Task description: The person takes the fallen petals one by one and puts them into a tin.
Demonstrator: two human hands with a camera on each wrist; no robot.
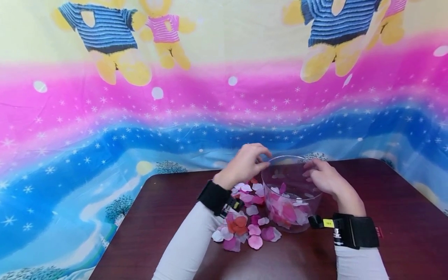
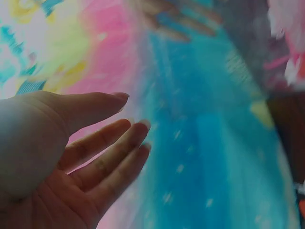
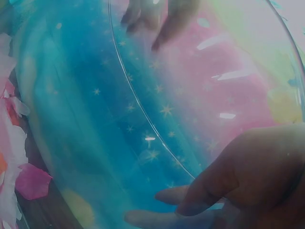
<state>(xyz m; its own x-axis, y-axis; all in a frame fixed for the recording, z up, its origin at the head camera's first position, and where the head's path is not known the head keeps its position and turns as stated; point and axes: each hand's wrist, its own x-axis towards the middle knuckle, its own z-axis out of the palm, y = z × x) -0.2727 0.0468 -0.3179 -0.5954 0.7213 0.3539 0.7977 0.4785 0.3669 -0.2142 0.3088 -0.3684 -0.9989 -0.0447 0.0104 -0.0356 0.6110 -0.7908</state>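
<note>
A clear, round plastic container [image 1: 292,194] stands on the table, with pink, white and red artificial petals [image 1: 287,210] in its lower part. My left hand [image 1: 250,161] is at the left side of its rim. In the left wrist view that hand [image 2: 90,148] has thumb and fingers apart, with nothing between them. At the right side of the rim, my right hand [image 1: 323,177] grips the container. The right wrist view shows the right hand [image 3: 238,181] where the rim meets it, some fingers hazy through the plastic.
Loose pink, white, purple and red petals [image 1: 254,242] lie spread over the dark brown table [image 1: 168,210], left of the container and in front of it. Behind the table hangs a printed cloth [image 1: 224,97] with bears and snowflakes. Black straps with small cameras circle both wrists.
</note>
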